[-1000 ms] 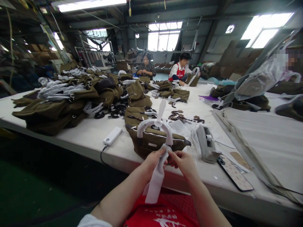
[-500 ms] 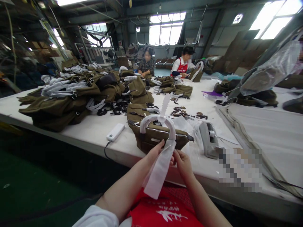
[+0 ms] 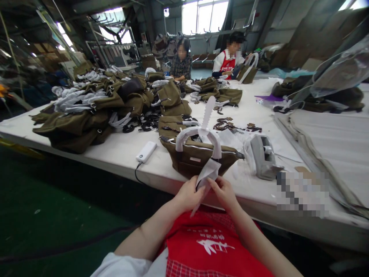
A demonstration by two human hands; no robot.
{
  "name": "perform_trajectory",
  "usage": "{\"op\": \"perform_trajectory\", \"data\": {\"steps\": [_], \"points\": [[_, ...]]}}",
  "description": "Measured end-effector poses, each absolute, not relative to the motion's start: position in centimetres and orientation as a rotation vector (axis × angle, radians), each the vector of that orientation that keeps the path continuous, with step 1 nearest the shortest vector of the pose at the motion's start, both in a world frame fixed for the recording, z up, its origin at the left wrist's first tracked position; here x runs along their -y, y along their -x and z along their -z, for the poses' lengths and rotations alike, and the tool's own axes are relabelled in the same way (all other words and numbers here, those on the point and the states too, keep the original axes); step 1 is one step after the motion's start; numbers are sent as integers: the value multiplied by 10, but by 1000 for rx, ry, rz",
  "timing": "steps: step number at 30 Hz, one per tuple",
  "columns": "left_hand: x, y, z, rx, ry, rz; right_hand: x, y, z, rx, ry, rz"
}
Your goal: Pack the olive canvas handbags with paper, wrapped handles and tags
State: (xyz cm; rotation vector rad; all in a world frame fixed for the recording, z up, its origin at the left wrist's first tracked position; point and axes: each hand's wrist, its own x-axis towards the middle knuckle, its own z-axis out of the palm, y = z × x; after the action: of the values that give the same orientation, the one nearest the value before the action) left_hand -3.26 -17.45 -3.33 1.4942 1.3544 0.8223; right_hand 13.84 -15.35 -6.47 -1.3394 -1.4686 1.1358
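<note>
white table [image 3: 121, 152], hands [image 3: 188, 195] on wrapping strip [image 3: 208, 174]

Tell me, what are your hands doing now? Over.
Left hand and right hand both pinch the white strip. Strip wraps the bag handle. Nothing in the way.

Both forearms are extended forward and converge at the middle, bare from the elbows down. The left hand [image 3: 188, 195] and right hand [image 3: 224, 192] are held close together, fingers curled and pinched shut, thumbs up.
</note>
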Motion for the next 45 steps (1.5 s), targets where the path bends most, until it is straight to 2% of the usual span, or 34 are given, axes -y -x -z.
{"op": "perform_trajectory", "data": {"steps": [9,16,20,23,29,34,45], "points": [[183,34,27,-1600,-2051,-681,139,-109,64,1372,1424,-1195],[185,39,22,-1820,-2406,-478,144,-97,59,1269,1328,-1356],[183,47,10,-1785,-2504,-339,148,-96,47,1270,1194,-1523],[182,56,1,-1622,-2519,-422,147,-91,40,1040,1275,-1579],[188,94,-2,-1559,-1862,-1055,135,-87,35,723,1269,-1477],[194,108,15,-1306,-1380,-1119,127,-84,37,622,1216,-1516],[190,85,21,-967,-1054,-1342,124,-93,44,997,1337,-1425]]}}
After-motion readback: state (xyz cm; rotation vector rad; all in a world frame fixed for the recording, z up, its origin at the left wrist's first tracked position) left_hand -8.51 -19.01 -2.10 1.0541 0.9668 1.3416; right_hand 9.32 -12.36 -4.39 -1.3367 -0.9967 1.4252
